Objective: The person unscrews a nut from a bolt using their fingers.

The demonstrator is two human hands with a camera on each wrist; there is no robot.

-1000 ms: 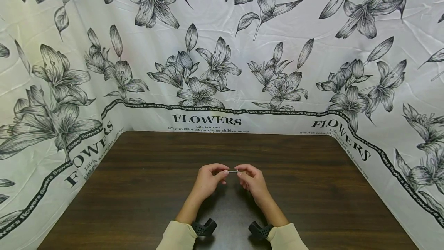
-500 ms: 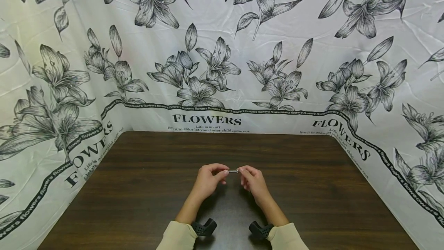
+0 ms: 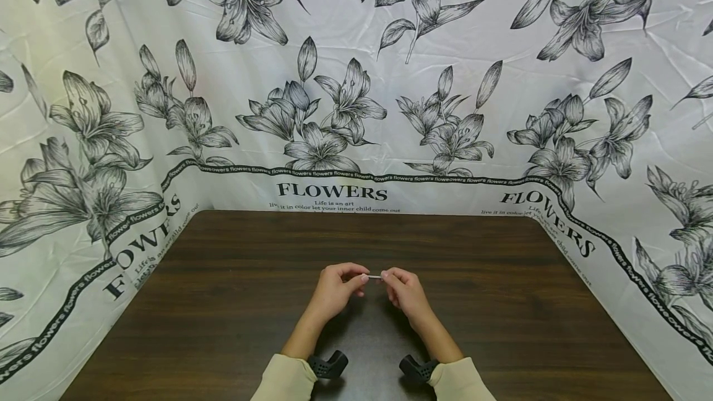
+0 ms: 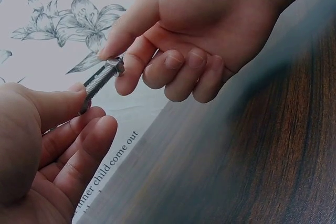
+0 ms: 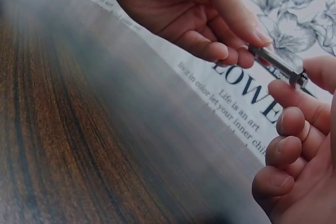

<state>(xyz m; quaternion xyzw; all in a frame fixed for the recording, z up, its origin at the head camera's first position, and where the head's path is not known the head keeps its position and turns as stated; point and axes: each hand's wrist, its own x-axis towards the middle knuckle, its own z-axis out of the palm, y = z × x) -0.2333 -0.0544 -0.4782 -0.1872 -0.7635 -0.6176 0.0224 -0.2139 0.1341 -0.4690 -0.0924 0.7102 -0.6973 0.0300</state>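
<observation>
A small silver threaded bolt (image 4: pixel 97 85) is held between both hands above the table. The left hand (image 3: pixel 334 289) pinches one end of it between thumb and fingers, hiding that end. At the other end sits a hexagonal nut (image 5: pixel 299 77), close to the tip of the bolt. The right hand (image 3: pixel 409 294) has its thumb and index finger on this nut, its other fingers curled in below. Threads show between the two hands in the left wrist view. In the head view the bolt lies nearly level and only a short stretch shows.
Below the hands is a dark brown wooden table (image 3: pixel 250 252). A white cloth (image 3: pixel 434 197) printed with black flowers hangs behind it and along both sides. Each wrist carries a black camera mount (image 3: pixel 330 365) near a cream sleeve (image 3: pixel 286 379).
The right hand's fingertips shift slightly on the nut end, first a little right, then back left and lower; its thumb now covers the nut in the head view. The left hand barely moves.
</observation>
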